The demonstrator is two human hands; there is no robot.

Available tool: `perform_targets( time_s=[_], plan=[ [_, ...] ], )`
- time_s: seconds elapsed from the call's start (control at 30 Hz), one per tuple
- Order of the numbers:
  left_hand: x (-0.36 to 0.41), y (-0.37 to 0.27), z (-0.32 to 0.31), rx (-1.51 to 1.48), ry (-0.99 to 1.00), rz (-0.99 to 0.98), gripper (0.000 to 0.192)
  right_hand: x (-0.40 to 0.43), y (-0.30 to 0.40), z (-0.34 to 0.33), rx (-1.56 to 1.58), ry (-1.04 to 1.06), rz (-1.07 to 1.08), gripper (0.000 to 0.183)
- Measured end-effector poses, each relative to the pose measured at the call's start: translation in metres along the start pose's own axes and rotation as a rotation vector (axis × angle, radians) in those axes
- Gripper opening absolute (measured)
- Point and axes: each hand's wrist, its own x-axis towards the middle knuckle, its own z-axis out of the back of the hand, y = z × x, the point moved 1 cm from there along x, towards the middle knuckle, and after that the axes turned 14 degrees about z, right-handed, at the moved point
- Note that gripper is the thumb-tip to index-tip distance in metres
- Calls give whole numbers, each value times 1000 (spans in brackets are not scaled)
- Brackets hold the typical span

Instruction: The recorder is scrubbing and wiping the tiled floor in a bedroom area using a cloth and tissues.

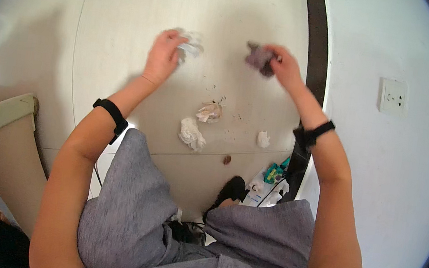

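Note:
My left hand pinches a crumpled white piece, perhaps tissue or thin plastic, blurred by motion. Across from it, my right hand grips a dark purplish-grey crumpled wrapper or cloth; its exact kind is unclear. Both hands are raised over the pale tiled floor. Below them on the tiles lie a crumpled white tissue, a beige crumpled piece with a thin stick beside it, and a small white wad. Dark crumbs are scattered around these.
A green packet and more crumpled litter lie near my black shoe, beside the dark baseboard. A brown bit rests on the floor. The white wall with a socket rises right; a beige furniture panel stands left.

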Motion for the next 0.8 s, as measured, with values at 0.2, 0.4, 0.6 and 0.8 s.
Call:
perform_targets(
  time_s=[0.2,0.4,0.6,0.8],
  plan=[
    [12,39,14,363,-23,-140,33,150,-95,-41,-396,5,146,42],
    [2,39,29,412,17,-115,32,93,-16,-126,-278,-77,452,52],
    [5,50,30,457,45,-122,18,-88,9,-53,-121,455,319,43],
    [-6,57,34,484,2,-134,17,-3,-2,22,60,132,-72,43]
  ],
)
